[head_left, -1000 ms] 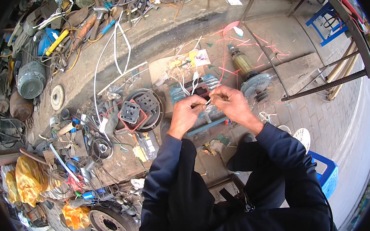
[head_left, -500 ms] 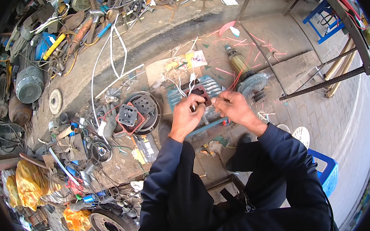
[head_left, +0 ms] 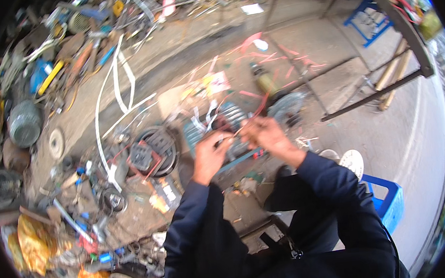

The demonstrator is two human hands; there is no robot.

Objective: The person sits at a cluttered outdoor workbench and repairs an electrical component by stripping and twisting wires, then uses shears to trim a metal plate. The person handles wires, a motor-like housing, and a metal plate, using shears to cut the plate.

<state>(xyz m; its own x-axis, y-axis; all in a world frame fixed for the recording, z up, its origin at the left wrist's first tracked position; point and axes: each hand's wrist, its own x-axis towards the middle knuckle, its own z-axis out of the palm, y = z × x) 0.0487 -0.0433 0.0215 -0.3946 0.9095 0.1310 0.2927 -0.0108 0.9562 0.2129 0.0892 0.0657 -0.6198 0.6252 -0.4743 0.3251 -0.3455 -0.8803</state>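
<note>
A ribbed teal motor housing point(head_left: 195, 137) lies in front of me, with white leads point(head_left: 211, 113) rising from its dark red terminal box point(head_left: 223, 122). Just over its near side, my left hand point(head_left: 210, 153) is closed, thumb and fingers pinched at the end of a thin reddish wire point(head_left: 256, 114). Close beside it, my right hand point(head_left: 271, 139) is closed around the same wire, which runs up past the fingers. Motion blur hides the fingertips and the exact grip.
An armature point(head_left: 265, 79) with a finned disc end point(head_left: 288, 106) lies beyond my right hand. Left of the motor sits a round metal housing point(head_left: 169, 162) with dark blocks on it. Scrap and tools point(head_left: 50, 77) crowd the left. A blue plastic stool point(head_left: 389, 201) stands at right.
My left hand has come away from the terminal box to the wire beside my right hand. The view has shifted, moving the surroundings left.
</note>
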